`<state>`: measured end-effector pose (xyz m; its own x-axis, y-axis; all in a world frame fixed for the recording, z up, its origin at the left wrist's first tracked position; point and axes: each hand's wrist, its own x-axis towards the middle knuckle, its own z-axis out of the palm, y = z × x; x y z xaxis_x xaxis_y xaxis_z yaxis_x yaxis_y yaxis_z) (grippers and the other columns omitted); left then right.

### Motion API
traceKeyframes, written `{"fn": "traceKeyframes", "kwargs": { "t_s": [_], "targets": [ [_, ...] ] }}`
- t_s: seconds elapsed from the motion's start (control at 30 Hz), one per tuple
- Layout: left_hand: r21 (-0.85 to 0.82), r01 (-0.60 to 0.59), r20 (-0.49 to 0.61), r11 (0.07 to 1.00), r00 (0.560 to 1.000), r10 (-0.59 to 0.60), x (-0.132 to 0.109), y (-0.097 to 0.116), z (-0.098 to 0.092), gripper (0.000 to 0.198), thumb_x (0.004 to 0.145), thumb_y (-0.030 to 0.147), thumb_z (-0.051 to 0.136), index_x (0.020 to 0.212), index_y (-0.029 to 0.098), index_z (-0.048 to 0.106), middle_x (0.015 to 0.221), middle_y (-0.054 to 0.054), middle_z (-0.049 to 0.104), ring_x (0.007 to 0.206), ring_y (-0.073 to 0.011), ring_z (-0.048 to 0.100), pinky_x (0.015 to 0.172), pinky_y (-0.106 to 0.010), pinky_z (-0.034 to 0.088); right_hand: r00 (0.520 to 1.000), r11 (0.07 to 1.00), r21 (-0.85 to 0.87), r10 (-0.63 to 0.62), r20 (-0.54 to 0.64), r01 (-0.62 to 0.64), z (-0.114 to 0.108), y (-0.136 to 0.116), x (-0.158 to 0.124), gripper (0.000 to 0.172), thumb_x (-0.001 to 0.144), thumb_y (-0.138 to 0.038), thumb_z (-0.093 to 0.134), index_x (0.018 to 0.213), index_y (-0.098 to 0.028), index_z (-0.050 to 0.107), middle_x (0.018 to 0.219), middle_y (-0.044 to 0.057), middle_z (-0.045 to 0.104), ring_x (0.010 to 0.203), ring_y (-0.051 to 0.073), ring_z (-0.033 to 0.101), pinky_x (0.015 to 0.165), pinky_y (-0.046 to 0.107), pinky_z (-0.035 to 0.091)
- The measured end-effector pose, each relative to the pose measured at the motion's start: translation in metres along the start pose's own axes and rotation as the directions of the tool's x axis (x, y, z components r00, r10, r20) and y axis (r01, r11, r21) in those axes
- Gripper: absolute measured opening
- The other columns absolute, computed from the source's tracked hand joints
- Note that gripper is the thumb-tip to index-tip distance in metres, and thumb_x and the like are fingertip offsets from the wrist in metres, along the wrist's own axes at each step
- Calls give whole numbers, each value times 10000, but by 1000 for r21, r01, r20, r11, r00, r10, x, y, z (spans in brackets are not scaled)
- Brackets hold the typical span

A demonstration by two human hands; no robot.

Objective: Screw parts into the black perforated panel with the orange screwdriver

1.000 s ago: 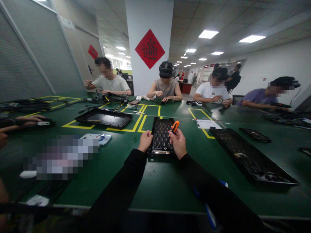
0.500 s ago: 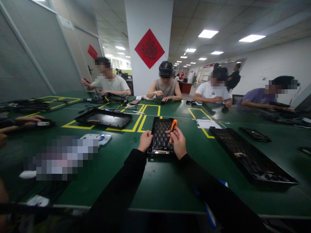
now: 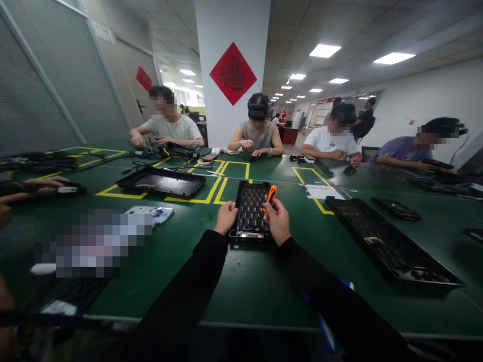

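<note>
A black plastic case (image 3: 249,206) with rows of small shiny spots inside lies on the green table in front of me. My left hand (image 3: 227,218) is closed on its left edge. In the fist of my right hand (image 3: 277,221), over the case's right side, is an orange-handled screwdriver (image 3: 270,195), tilted with its handle up. The tip of the tool is too small and dark to make out. A bright metal strip (image 3: 252,235) runs along the near end of the case.
Larger black trays (image 3: 162,182) lie to the left and right, the right tray (image 3: 392,241) long and angled. A white paper sheet (image 3: 323,191), a smaller black case (image 3: 396,208) and cables (image 3: 41,163) are on the table. Several people sit around it.
My hands, the case and the screwdriver stay almost in place; the right hand's fingers shift slightly on the handle. Across the table, the person at left has lowered a raised hand.
</note>
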<state>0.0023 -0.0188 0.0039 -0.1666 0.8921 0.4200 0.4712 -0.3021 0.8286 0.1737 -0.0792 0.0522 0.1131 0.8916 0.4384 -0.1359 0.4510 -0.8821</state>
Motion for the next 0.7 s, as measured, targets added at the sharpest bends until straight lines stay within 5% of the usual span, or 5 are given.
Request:
{"fn": "traceKeyframes", "kwargs": {
  "t_s": [0.13,0.53,0.7],
  "targets": [
    [3,-12,-1,1000,1000,12,0,-1,1,222,636,127,447,518,175,266,497,56,311,511,-84,305,518,-223,215,1000,999,33,-15,6,15,-1,3,1,338,796,-389,494,1071,-193,490,879,29,597,432,35,409,405,188,363],
    [-9,-14,13,1000,1000,14,1,-3,1,228,643,122,447,519,177,263,497,58,297,501,-83,297,510,-224,213,999,998,-47,-32,-20,31,1,0,-2,381,706,-329,612,1055,-195,536,749,-12,527,474,46,411,404,170,336],
    [-13,-8,11,1000,1000,9,0,-3,1,219,641,132,446,519,176,270,495,57,304,501,-84,293,509,-223,209,999,1000,20,-19,-30,20,0,3,0,403,733,-321,578,1110,-204,492,914,31,572,482,42,427,407,180,352]
  ]
}}
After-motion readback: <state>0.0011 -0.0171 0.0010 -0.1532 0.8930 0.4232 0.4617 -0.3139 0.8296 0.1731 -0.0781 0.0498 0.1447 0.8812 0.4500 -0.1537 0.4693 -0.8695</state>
